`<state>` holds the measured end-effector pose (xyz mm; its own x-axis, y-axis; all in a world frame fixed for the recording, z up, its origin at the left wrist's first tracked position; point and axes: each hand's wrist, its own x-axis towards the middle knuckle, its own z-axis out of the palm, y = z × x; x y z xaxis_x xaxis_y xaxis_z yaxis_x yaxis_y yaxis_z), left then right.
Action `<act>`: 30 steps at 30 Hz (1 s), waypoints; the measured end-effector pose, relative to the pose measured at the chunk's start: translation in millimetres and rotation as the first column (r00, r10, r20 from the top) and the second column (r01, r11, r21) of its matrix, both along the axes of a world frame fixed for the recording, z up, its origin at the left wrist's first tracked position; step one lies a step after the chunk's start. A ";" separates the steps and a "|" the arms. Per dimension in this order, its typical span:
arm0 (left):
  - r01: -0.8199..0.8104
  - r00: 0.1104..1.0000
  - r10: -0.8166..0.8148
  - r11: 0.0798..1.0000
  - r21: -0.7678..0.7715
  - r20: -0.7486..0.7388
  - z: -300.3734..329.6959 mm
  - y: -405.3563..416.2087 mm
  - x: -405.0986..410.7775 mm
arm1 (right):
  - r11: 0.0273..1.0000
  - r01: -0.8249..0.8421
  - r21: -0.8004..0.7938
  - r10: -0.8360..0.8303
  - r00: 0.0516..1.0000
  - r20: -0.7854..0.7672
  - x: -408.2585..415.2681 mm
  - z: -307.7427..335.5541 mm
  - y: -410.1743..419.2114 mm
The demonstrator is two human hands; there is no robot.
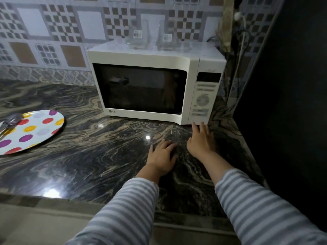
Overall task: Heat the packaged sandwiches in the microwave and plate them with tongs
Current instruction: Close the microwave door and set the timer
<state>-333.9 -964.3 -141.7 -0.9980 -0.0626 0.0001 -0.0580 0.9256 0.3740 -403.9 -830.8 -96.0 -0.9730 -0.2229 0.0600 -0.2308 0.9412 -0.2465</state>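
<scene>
Resting on the dark marble counter (92,156), your two hands hold nothing. Your left hand (161,156) lies palm down with the fingers relaxed and a little spread, near the middle of the counter. Your right hand (200,140) is also flat and loose, and its fingertips (196,125) reach to just below the lower edge of the control panel (203,98); whether they touch it I cannot tell.

Just behind your hands stands the white microwave (155,82), with its door (141,89) closed. The glass is dark and shows mostly reflections, so you cannot see if the packaged sandwiches are inside; they appear nowhere else in view. I judge they will be light and soft, with a thin slippery wrapper, and hot after heating, so take them gently by the middle with the tongs and do not squeeze hard.

Well apart to the left lies the dotted plate (40,131), and the metal tongs (8,123) rest on its far left side. Two clear glass containers (138,34) stand on top of the microwave.
</scene>
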 end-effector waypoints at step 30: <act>-0.086 0.991 0.079 0.994 -0.063 -0.108 -16.4 11.2 -4.8 | 0.980 0.142 -0.138 -0.177 0.941 -0.287 -60.3 1.4 5.8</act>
<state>-338.7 -953.1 -158.1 -0.9837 -0.1406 0.1122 -0.0984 0.9426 0.3190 -464.2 -825.0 -94.6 -0.9293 -0.0405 0.3671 -0.1587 0.9414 -0.2977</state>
